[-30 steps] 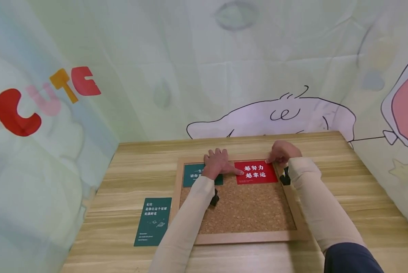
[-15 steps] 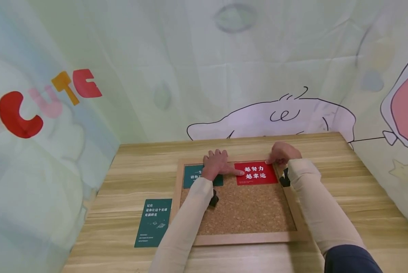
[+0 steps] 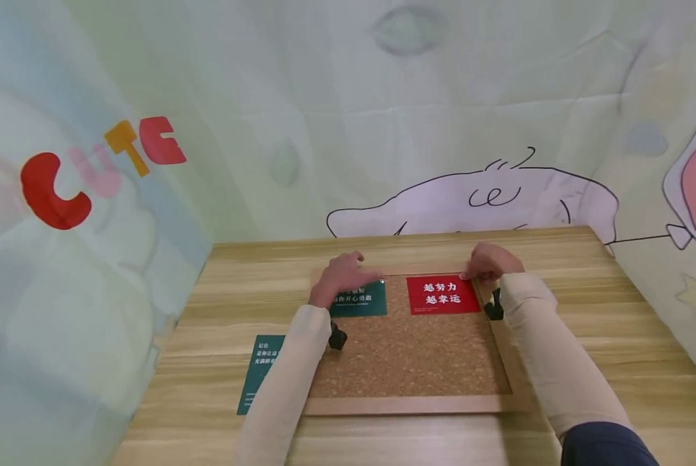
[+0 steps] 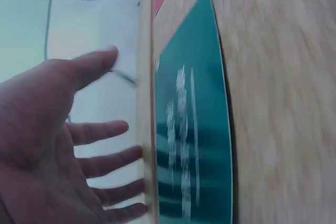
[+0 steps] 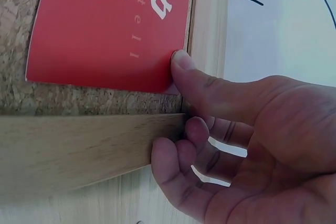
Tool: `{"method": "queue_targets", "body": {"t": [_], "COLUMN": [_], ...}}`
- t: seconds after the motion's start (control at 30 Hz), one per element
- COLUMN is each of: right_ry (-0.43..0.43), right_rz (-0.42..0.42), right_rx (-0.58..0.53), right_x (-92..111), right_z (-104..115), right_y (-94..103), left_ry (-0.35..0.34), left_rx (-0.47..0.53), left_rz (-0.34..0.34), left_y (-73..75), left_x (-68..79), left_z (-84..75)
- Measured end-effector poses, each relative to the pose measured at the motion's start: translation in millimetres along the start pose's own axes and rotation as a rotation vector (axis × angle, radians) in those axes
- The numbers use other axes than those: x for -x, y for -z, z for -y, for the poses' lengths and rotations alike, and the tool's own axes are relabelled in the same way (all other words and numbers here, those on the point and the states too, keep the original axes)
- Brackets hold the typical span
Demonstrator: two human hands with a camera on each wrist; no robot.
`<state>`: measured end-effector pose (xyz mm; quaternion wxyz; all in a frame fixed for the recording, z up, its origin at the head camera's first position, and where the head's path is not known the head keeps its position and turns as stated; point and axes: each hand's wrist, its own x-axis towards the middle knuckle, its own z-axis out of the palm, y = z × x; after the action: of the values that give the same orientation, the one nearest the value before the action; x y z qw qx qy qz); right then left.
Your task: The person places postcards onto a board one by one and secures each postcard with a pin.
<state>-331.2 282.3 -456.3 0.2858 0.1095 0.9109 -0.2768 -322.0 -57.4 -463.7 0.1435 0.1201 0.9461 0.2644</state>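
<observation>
A wood-framed cork board (image 3: pixel 412 356) lies on the table. At its upper right is a red card (image 3: pixel 444 295) with white lettering. My right hand (image 3: pixel 492 261) is at that card's outer top corner. In the right wrist view, its thumb (image 5: pixel 191 74) presses that corner, and the other fingers curl round the frame's corner. What lies under the thumb is mostly hidden. A teal card (image 3: pixel 359 299) is at the board's upper left, with a small tack-like dot at its top right corner. My left hand (image 3: pixel 342 279) hovers over it, fingers spread, holding nothing.
Another teal card (image 3: pixel 262 366) lies on the wood-grain table (image 3: pixel 196 362) left of the board, partly covered by my left sleeve. A printed fabric backdrop (image 3: pixel 301 129) rises behind the table and along its sides.
My left hand has lifted off the board and moved left, its thumb leaving the red card. More of the teal card's lettering shows. My right hand stays at the red card's corner.
</observation>
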Motion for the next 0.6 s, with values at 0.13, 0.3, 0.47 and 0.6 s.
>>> {"method": "queue_targets", "body": {"t": [0.13,0.3,0.47,0.6], "right_ry": [0.017,0.042,0.055,0.062], "right_rz": [-0.009,-0.019,-0.028,-0.025], "right_rx": [-0.023,-0.027,-0.028,-0.027], "right_x": [4.8,7.8,8.5,5.6], "right_z": [-5.5,-6.0,-3.7,-4.9], "right_y": [2.2,1.8,-1.2,-2.2], "left_ry": [0.050,0.107,0.137,0.176], "left_rx": [0.020,0.085,0.102,0.129], "left_rz": [-0.051,-0.087,-0.095,-0.096], "left_y": [10.1,19.5,25.8,26.7], "left_x": [11.7,28.3,42.3,53.3], "left_z": [20.0,39.5,53.3,65.7]}}
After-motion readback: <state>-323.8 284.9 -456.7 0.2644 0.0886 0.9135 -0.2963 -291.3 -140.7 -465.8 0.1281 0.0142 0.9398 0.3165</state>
